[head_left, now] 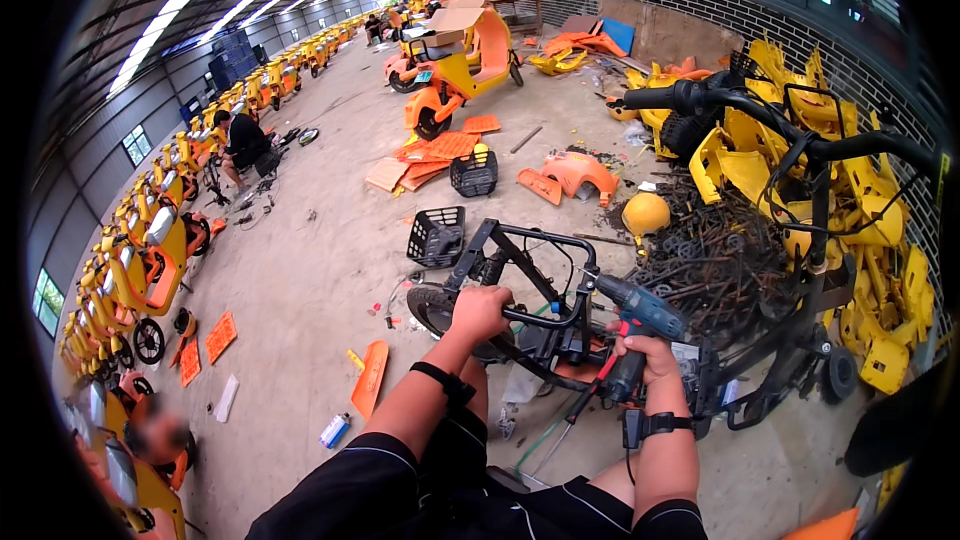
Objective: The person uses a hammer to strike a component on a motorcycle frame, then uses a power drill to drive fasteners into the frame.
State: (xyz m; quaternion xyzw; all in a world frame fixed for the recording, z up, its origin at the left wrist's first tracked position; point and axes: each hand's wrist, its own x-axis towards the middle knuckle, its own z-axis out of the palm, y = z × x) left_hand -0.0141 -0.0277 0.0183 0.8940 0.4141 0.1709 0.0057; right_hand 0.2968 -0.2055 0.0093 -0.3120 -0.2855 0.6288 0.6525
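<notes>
My left hand (480,312) is closed on the black metal frame (540,320) of a stripped scooter, above its rear wheel (432,310). My right hand (642,352) is closed around a blue and black cordless drill (650,308), which points up-left over the frame. A red-and-black handled tool (606,368), which looks like a screwdriver, is also at that hand, its thin shaft angled down-left. The frame's black handlebar (760,110) and front fork rise at my right. A black strap is on each of my forearms.
A pile of yellow panels (880,290) and black metal parts (710,240) lies right. Two black baskets (435,236), orange panels (440,145) and a yellow helmet-shaped piece (645,212) lie ahead. An assembled scooter (465,65) stands beyond. A crouching person (245,145) is left, beside rows of scooters (150,260).
</notes>
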